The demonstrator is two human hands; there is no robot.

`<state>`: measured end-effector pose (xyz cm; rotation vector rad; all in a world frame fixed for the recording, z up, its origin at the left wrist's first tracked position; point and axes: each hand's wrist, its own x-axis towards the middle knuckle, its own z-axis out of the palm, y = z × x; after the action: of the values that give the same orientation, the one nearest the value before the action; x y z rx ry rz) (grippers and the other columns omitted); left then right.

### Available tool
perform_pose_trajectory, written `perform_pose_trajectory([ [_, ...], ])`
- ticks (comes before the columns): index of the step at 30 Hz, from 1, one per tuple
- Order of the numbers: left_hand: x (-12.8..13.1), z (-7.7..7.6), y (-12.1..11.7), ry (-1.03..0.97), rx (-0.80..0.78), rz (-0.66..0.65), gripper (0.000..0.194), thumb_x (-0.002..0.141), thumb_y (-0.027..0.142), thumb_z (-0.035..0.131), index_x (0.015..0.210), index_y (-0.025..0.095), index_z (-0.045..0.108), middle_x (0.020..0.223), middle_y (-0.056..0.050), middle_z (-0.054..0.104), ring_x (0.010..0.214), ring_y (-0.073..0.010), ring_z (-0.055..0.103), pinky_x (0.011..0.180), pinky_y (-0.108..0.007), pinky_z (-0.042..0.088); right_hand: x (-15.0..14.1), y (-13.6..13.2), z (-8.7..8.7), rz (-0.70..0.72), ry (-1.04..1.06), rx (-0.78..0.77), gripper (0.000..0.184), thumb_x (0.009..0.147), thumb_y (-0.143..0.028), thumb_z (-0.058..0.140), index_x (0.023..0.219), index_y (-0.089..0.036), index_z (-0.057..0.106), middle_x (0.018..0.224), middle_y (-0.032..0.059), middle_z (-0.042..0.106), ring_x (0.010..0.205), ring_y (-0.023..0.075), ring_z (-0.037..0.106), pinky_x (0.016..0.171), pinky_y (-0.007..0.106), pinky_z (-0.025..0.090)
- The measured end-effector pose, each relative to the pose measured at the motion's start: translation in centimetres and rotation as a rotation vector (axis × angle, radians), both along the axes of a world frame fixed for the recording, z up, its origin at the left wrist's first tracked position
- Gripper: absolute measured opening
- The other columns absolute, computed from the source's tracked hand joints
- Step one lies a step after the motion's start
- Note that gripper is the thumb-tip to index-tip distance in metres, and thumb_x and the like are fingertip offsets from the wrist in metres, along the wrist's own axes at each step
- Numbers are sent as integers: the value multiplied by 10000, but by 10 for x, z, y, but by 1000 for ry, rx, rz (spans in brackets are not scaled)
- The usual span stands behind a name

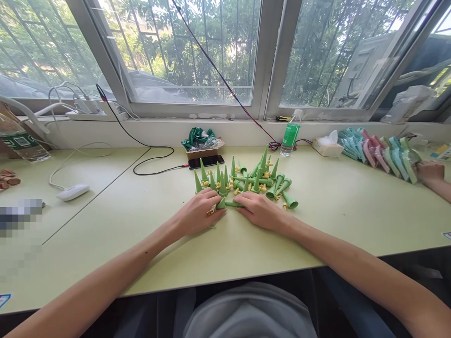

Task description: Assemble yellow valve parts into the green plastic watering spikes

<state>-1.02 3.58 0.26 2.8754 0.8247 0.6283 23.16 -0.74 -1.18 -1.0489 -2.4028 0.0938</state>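
Both my hands rest on a pale green table (334, 211), meeting over one green cone-shaped plastic spike (229, 203) that lies on its side. My left hand (197, 213) pinches its wide end together with a small yellow piece (210, 211). My right hand (260, 211) closes its fingers on the narrow end. Just behind the hands stands a cluster of several green spikes (246, 178), some upright, some toppled, with small yellow parts (262, 188) scattered among them.
A black phone (206, 161) with a cable, a small cardboard box (204, 149) and a green-labelled water bottle (291, 134) stand behind the pile. A tissue pack (327, 146) and pastel packets (380, 152) lie at right, near another person's hand (430, 171). A white mouse-like device (73, 191) is at left.
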Motion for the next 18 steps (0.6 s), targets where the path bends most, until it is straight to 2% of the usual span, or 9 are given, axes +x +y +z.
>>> perform_pose_trajectory([
  [6, -4, -2, 3, -93, 45, 5, 192, 965, 347, 575, 947, 187, 678, 909, -86, 669, 882, -229, 602, 753, -345, 505, 0, -1, 0, 6, 1, 38, 175, 985, -123, 537, 1124, -145, 641, 1120, 130, 691, 1018, 245, 669, 882, 368, 552],
  [11, -3, -1, 0, -139, 81, 27, 189, 949, 360, 597, 920, 191, 675, 787, -50, 647, 775, -203, 592, 698, -314, 488, -1, 1, -3, 36, 27, 107, 166, 988, -111, 516, 1097, -142, 637, 1073, 125, 685, 1013, 240, 639, 900, 381, 540],
  [15, -2, 5, -3, -224, 78, 100, 189, 924, 357, 622, 864, 184, 667, 719, -16, 613, 661, -156, 553, 627, -272, 456, -4, 0, -5, 37, 117, 185, 156, 977, -107, 531, 1097, -143, 623, 1095, 129, 674, 1055, 246, 600, 949, 403, 518],
  [18, -4, 12, -3, -321, 13, 190, 214, 905, 361, 632, 791, 180, 644, 651, 9, 594, 578, -126, 512, 579, -253, 436, -8, -2, -4, 44, 190, 257, 150, 990, -117, 498, 1077, -159, 613, 1053, 119, 673, 1007, 234, 583, 914, 393, 521],
])
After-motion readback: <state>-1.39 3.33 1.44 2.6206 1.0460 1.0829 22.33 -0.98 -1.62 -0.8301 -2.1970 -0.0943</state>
